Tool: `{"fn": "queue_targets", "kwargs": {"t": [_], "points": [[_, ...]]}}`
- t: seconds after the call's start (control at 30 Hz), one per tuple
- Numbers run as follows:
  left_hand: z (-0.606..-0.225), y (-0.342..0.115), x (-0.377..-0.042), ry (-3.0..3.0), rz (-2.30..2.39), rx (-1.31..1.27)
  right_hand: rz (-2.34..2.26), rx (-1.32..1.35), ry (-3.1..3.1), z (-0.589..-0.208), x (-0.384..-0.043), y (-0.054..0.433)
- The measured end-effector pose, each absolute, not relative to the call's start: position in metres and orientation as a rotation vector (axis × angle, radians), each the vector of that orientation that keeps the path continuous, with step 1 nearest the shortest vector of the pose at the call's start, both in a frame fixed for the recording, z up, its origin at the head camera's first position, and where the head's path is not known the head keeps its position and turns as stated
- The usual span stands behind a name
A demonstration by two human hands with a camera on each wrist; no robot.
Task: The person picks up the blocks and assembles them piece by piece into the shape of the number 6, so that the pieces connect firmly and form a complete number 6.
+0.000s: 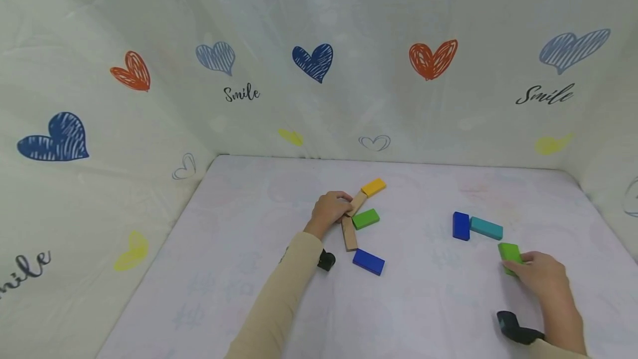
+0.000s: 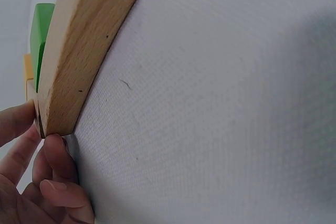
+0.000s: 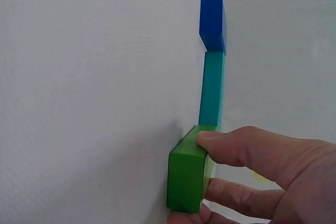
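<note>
In the head view my left hand (image 1: pixel 329 212) is at the joint of two plain wooden blocks, its fingers curled at the lower end of the upper wooden block (image 1: pixel 359 202). The lower wooden block (image 1: pixel 349 234) runs toward me; its near end touches the fingertips in the left wrist view. A green block (image 1: pixel 366 219) angles off to the right of that joint. My right hand (image 1: pixel 543 276) pinches another green block (image 1: pixel 509 251) between thumb and fingers. Beyond it lie a teal block (image 1: pixel 486 228) and a blue block (image 1: pixel 461 226), end against side.
A yellow block (image 1: pixel 374 186) continues the left group at its far end, and a blue block (image 1: pixel 369 262) lies at its near end. Black wrist devices (image 1: pixel 327 260) are on both arms. A white sheet (image 1: pixel 319 115) printed with hearts rises behind the white table (image 1: pixel 239 292).
</note>
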State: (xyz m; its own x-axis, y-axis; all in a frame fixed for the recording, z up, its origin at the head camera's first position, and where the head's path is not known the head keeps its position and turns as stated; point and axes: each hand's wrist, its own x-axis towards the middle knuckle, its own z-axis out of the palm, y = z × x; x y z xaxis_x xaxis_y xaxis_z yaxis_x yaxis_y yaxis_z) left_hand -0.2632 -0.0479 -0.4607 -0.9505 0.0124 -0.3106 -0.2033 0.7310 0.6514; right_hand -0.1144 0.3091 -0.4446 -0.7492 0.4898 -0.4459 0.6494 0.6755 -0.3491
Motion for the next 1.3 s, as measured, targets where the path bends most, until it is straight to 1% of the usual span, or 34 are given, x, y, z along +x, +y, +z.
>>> {"fn": "queue_targets", "kwargs": {"t": [0.8,1.3], "points": [[-0.458,-0.049,-0.259,2.672,1.018,-0.141,-0.725,0.575,2.646,-0.440,-0.122,0.275],[-0.457,-0.050,-0.257,2.687,1.023,-0.106,-0.748,0.508,2.723,-0.442,-0.125,0.255]]}}
